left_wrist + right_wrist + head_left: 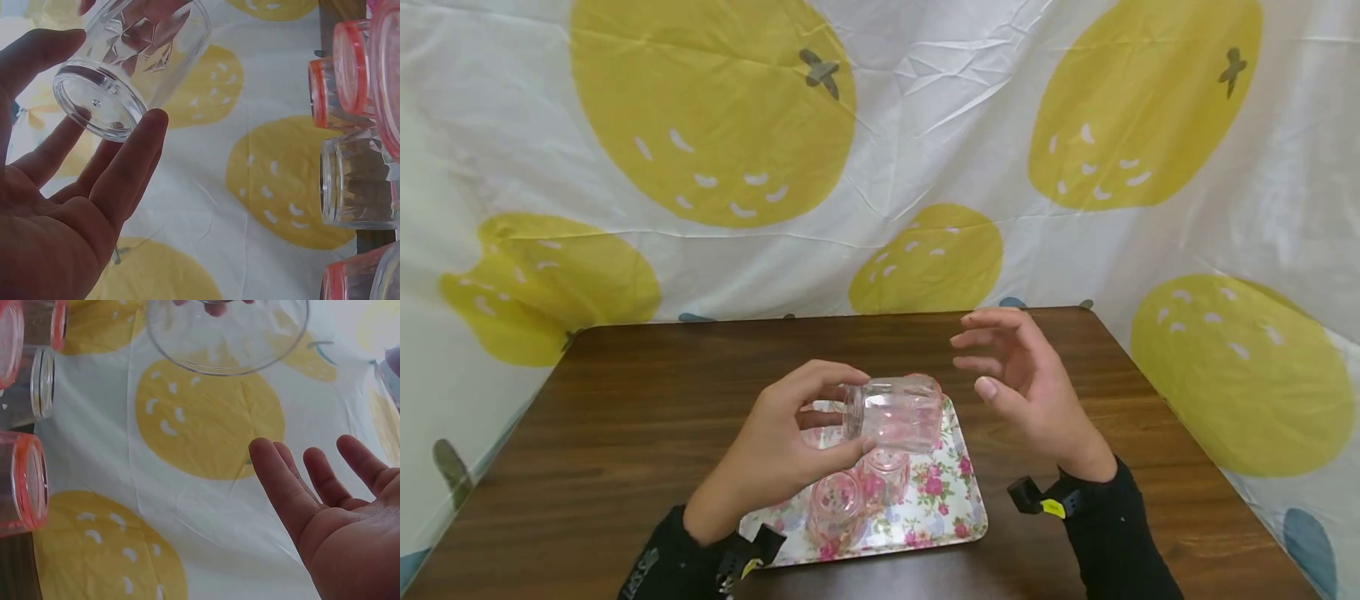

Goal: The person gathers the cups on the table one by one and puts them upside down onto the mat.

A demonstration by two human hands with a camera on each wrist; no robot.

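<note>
A clear faceted drinking glass [904,421] lies on its side in the air above the floral tray [966,521]. My left hand [775,437] grips it around its thick base [100,100], fingers and thumb on opposite sides. The glass's mouth points right, and its round rim [228,374] shows at the top of the right wrist view. To the right of that mouth, my right hand [1037,396] is raised and holds nothing, its fingers spread and gently bent. Below the held glass, several pink-tinted glasses [837,504] stand on the tray, partly hidden by it and the left hand.
In the left wrist view, a clear glass [359,181] stands among red-rimmed glasses [350,69]. The tray sits on a dark wooden table [647,433]. Behind the table hangs a white cloth [910,167] with yellow fruit print.
</note>
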